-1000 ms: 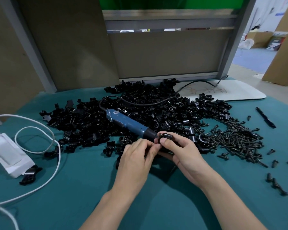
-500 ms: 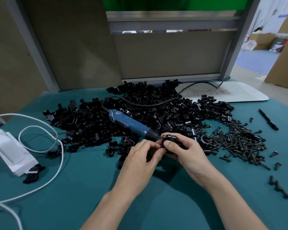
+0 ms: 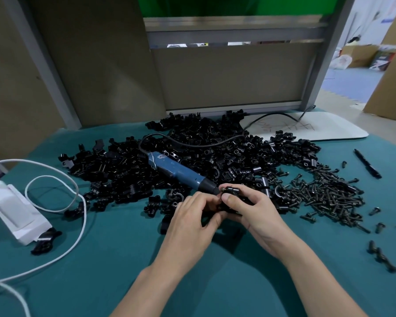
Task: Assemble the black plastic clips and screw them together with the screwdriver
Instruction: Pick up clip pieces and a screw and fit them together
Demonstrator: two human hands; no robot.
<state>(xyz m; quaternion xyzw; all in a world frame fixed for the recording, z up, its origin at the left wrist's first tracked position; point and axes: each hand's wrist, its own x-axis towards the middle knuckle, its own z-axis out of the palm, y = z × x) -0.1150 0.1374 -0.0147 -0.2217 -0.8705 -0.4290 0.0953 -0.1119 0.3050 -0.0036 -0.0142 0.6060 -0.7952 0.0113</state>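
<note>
Black plastic is to be located first: where is the clip [image 3: 232,195] held? (first voice)

It is held above the teal cloth [image 3: 124,259], at the near edge of the clip pile [image 3: 192,152], between the two hands. It is gripped by the right hand [image 3: 254,213], with the thumb laid across its near face and the fingers curled behind. (second voice)

And the left hand [image 3: 192,216]? (first voice)

Its curled fingers are pinched against the clip's left end. Whether a screw is also caught there cannot be told; that spot is hidden by the fingertips. (second voice)

Which relation is the next move judged to turn on? (first voice)

The lie of the screwdriver [image 3: 178,171]. It is laid on the pile with its long axis slanting from far left to near right: blue handle away, dark tip pointed at the clip and just beside it. Contact cannot be confirmed. (second voice)

By which hand would it be reached sooner? (first voice)

By the left, it is judged. The barrel lies just beyond the left knuckles, while the right hand is taken up with the clip. The tip is already roughly aimed, so little turning should be needed. (second voice)

And if a screw is wanted? (first voice)

The loose screws [image 3: 325,195] are heaped to the right, near the right hand. A black pen [image 3: 367,163] lies farther out on that side. (second voice)
</note>
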